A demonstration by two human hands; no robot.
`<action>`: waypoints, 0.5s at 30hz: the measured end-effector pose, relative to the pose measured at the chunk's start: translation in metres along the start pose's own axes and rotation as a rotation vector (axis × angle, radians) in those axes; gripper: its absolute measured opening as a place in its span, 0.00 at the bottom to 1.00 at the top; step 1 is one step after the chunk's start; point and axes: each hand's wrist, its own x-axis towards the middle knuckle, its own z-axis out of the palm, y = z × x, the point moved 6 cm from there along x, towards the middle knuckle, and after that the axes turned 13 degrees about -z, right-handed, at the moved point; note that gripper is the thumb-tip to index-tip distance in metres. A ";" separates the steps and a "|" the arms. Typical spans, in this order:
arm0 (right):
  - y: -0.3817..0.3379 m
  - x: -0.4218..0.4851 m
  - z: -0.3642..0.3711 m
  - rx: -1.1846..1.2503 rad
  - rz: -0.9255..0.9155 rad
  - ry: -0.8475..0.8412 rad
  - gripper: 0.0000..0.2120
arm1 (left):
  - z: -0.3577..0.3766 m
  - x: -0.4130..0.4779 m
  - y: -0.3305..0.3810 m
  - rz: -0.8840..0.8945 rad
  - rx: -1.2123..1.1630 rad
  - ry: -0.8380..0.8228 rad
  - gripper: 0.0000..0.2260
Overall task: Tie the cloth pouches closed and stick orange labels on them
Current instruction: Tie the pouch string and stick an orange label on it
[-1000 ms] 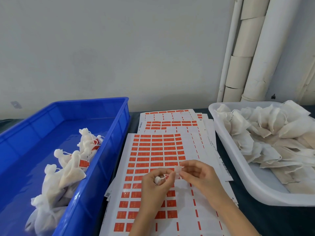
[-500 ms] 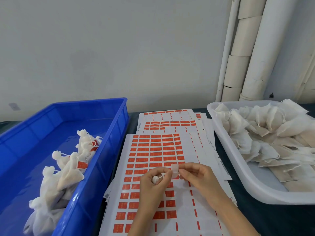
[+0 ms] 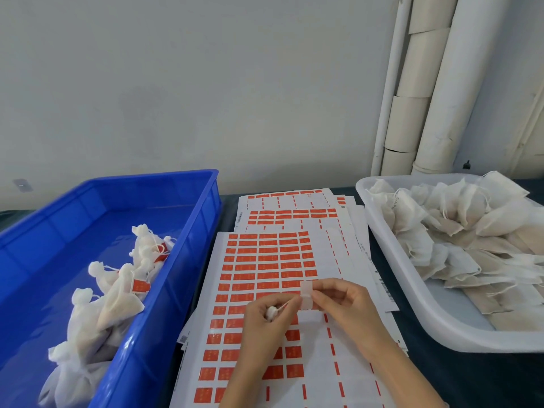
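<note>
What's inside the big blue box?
The blue crate holds tied white cloth pouches, some showing orange labels, heaped along its right-hand wall. Anything beneath the heap is hidden.

On the dark worktop (image 3: pixel 485 384) lie overlapping white sheets of orange rectangular labels (image 3: pixel 265 257). They sit between a blue plastic crate (image 3: pixel 188 260) holding tied white cloth pouches with orange tags (image 3: pixel 117 298) and a white plastic tub (image 3: pixel 385 260) heaped with flat white cloth pouches (image 3: pixel 459 231). Above the sheets the left grip (image 3: pixel 262 331), a bare hand, curls round a small white cloth pouch (image 3: pixel 270 313), only its bunched top showing. A thin string runs from it to a pale label strip (image 3: pixel 306 295), which the right grip (image 3: pixel 347 307) pinches.
</note>
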 end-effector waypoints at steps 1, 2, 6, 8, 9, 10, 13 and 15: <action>0.000 0.000 0.001 -0.007 -0.007 -0.011 0.06 | 0.000 0.000 0.000 -0.001 0.009 0.004 0.06; 0.000 0.000 0.001 -0.015 -0.017 -0.021 0.05 | 0.000 0.000 0.000 -0.003 0.018 0.007 0.07; -0.005 0.000 0.003 -0.084 -0.108 -0.051 0.06 | 0.000 0.002 -0.002 -0.021 0.019 0.019 0.07; -0.010 0.000 0.004 -0.137 -0.184 -0.058 0.07 | -0.001 0.002 -0.004 -0.031 0.017 0.032 0.07; -0.013 -0.001 0.004 -0.163 -0.227 -0.057 0.08 | -0.002 0.003 -0.004 -0.033 0.018 0.032 0.07; -0.016 -0.003 0.005 -0.196 -0.273 -0.054 0.09 | -0.001 0.003 -0.003 -0.034 0.019 0.025 0.07; -0.026 -0.008 0.006 -0.339 -0.400 -0.051 0.14 | -0.001 0.003 -0.003 -0.038 0.018 0.006 0.08; -0.031 -0.009 0.008 -0.386 -0.468 -0.060 0.13 | -0.001 0.002 -0.002 -0.044 0.019 0.010 0.08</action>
